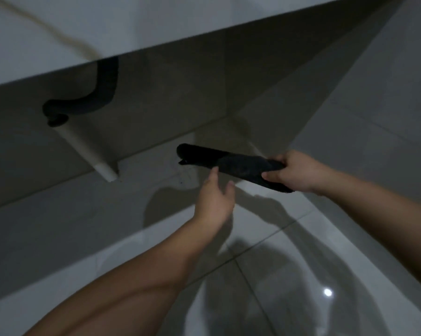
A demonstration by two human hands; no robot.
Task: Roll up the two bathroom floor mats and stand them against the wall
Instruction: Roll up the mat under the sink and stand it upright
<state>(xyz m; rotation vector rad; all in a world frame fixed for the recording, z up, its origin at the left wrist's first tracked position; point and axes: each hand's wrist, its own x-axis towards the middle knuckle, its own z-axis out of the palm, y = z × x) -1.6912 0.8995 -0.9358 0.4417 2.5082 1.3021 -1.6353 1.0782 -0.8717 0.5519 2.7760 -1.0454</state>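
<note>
Dim bathroom, glossy grey tile floor [289,251] meeting a tiled wall [156,112] under a white counter edge [131,32]. Dark rolled mat [231,163] is held off the floor near the wall-floor corner, lying roughly level with its far end pointing at the wall; right hand [294,172] is closed around its near end, left hand [215,200] has fingers loosely spread, fingertips just touching or just beside the roll's middle, gripping nothing. Black drain hose [98,93] joins a white pipe [88,151] at the wall, well left of the mat.
</note>
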